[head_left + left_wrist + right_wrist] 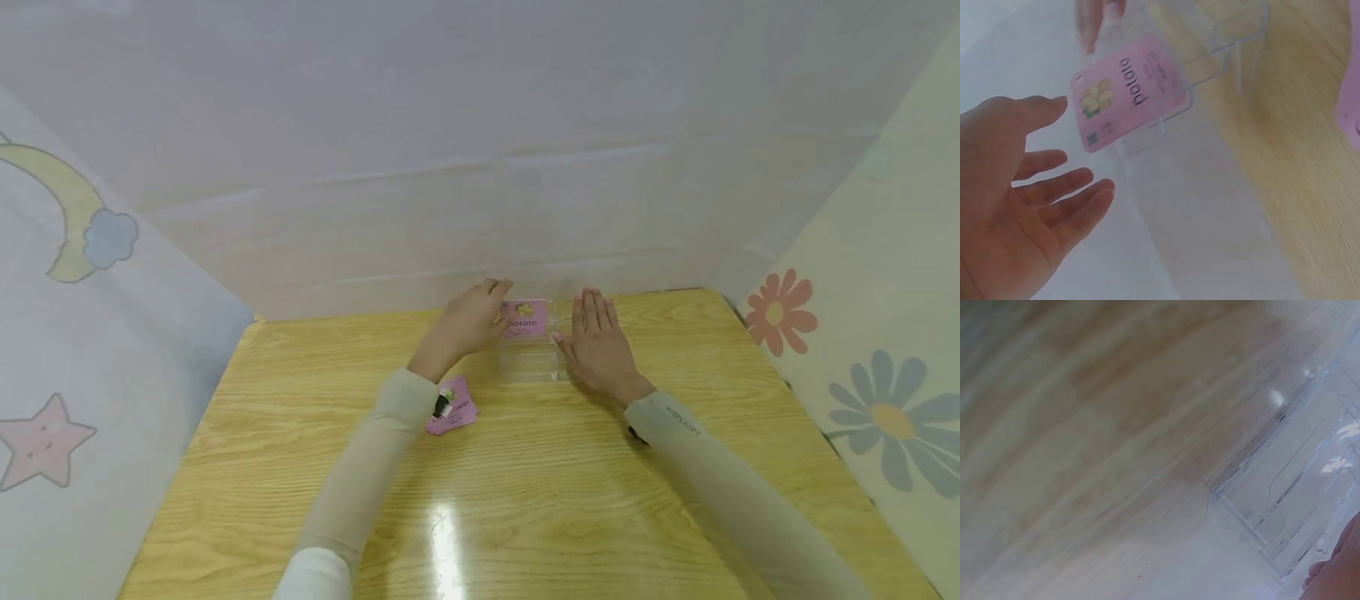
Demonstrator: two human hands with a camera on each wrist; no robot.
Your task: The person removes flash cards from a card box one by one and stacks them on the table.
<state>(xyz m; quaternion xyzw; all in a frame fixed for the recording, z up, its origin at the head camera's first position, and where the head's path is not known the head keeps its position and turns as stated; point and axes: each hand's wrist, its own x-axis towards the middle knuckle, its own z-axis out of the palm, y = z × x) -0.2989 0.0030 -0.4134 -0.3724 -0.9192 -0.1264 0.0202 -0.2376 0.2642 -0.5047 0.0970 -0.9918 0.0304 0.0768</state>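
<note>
Beyond the pink card pile (461, 414), near the far edge of the table (570, 500), a clear rack (528, 364) bears the potato card (529, 327) between the empty, loosely spread left hand (468, 322) and the flat, ungripping right hand (600, 348), presumably there to steady it, the card's picture end and, foreshortening permitting, long axis pointing toward that edge.

Wooden table (525, 500): pink cards (462, 409), clear holder (528, 364) (near far edge).

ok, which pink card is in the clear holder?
The potato card: it sits in the clear holder, while the other pink cards lie on the wooden table.
</note>
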